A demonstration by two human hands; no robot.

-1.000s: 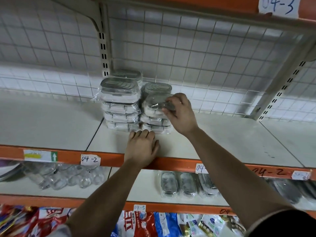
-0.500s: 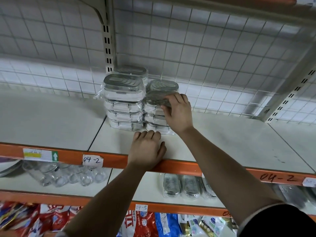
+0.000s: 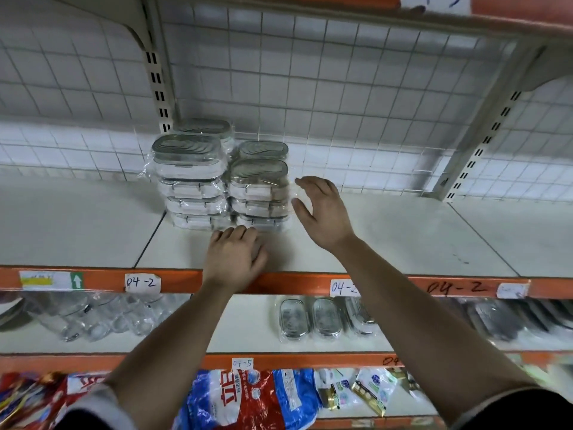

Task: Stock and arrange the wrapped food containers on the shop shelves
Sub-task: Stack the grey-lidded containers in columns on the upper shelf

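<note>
Four stacks: wrapped containers (image 3: 192, 187) stand two by two at the back of the middle shelf (image 3: 387, 237), against the wire grid (image 3: 341, 88).
Front left stack: four high, counted.
Front right stack (image 3: 259, 193): three high, lower than its neighbour.
Back stacks: two; only their top lids show, so their height cannot be counted.
Right grip (image 3: 322, 212): wide, fingers spread, holding nothing, just beside the front right stack at its loose wrap; whether it touches, I cannot tell.
Left grip (image 3: 234, 259): flat on the shelf's front edge, holding nothing, fingertips at the foot of the front right stack.
Risk one: a sideways nudge from the right grip could slide the top container off, as slick wrap likely gives little hold.
Risk two: the taller stack may lean over the shorter one.
Risk three: a snagged finger could tear the wrap.
Shelf below: three oval packs (image 3: 325, 318); clear jars (image 3: 93, 318), too blurred to count.
</note>
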